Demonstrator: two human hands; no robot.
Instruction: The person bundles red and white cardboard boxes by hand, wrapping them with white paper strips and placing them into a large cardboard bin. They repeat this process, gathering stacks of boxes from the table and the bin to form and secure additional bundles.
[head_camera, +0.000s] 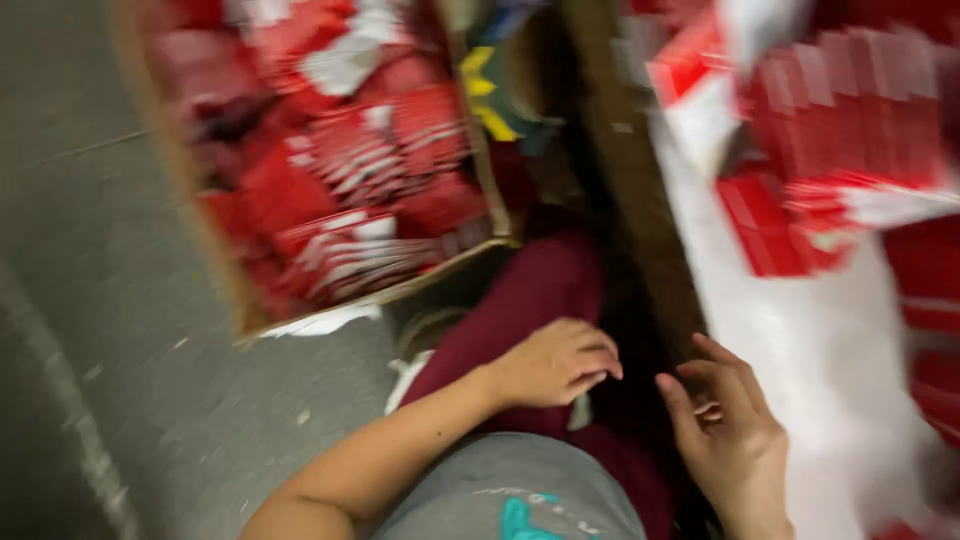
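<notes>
Resting on grey floor (120, 330): cardboard box (215, 260), red packets (340, 170).

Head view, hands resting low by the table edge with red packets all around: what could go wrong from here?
1. Red packets are heaped loosely near the white table edge; a nudge might slide some off.
2. The cardboard box on the floor looks overfull, so packets could spill.
3. Both the left hand and right hand are empty; the blurred frame hides details.
</notes>
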